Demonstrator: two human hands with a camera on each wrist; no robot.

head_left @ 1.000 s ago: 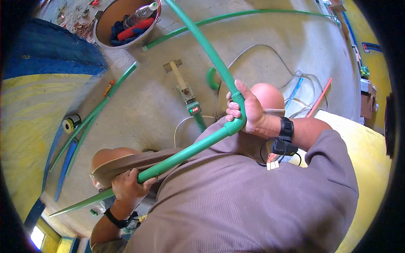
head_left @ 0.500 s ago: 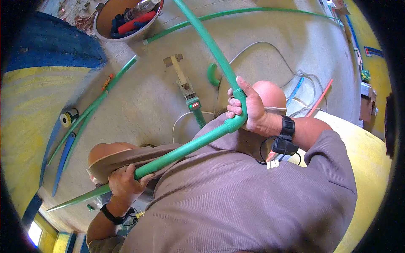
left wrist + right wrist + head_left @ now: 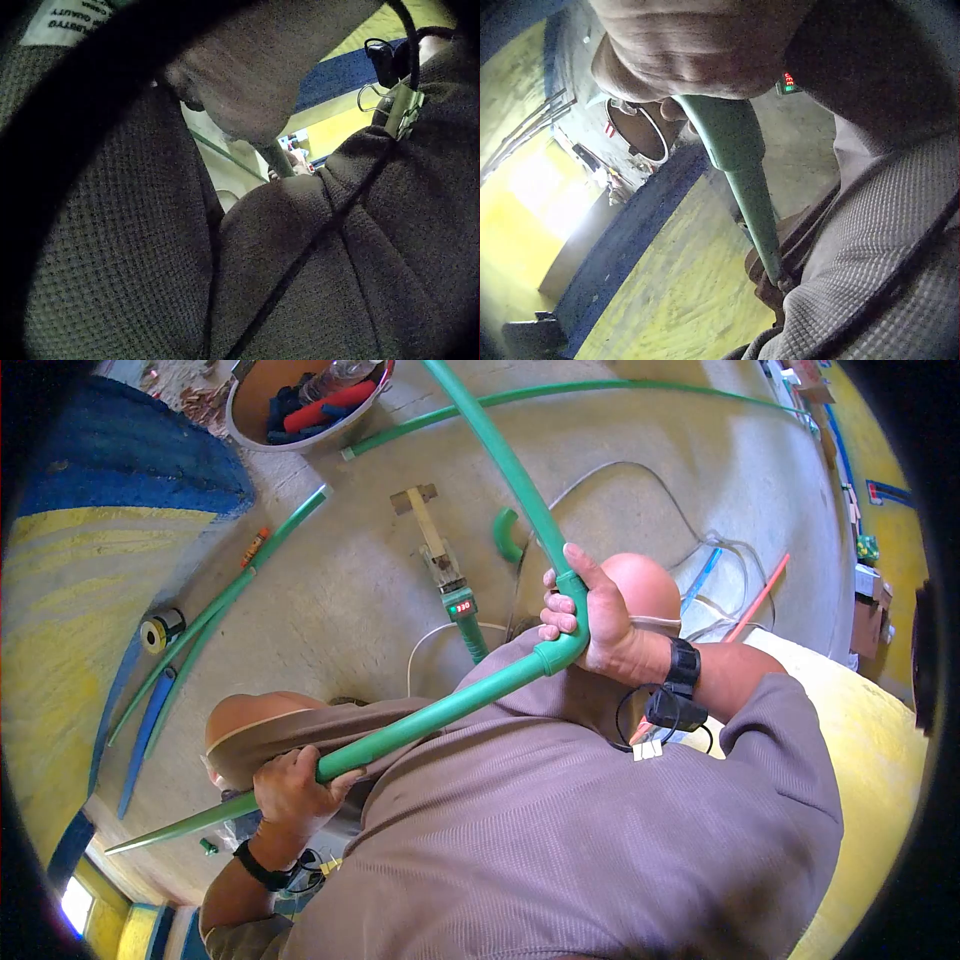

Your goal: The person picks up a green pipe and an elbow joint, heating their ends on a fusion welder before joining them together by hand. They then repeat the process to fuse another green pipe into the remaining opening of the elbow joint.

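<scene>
A long green pipe with an elbow fitting (image 3: pixel 566 650) lies bent across my lap in the head view. My right hand (image 3: pixel 605 615) grips the elbow, fingers curled round it and thumb along the upper pipe (image 3: pixel 500 455). Farther down, my left hand (image 3: pixel 290 790) is wrapped round the lower pipe (image 3: pixel 430 720), whose far end reaches the lower left. In the right wrist view the fitting (image 3: pixel 731 135) shows below my right hand (image 3: pixel 697 45). The left wrist view shows mostly the underside of my left hand (image 3: pixel 232 82) and cloth.
A green-handled tool with a lit red display (image 3: pixel 460 608) lies on the floor, a wooden-handled hammer (image 3: pixel 425 525) at its front. Near them are a curved green piece (image 3: pixel 506 535), a bucket of tools (image 3: pixel 300 435), loose green pipes (image 3: pixel 220 605), a wire spool (image 3: pixel 160 630) and a cable (image 3: pixel 640 470).
Both hands keep their hold on the pipe and elbow. The lower pipe and left hand have shifted slightly left and up in the head view, and the view itself has moved a little.
</scene>
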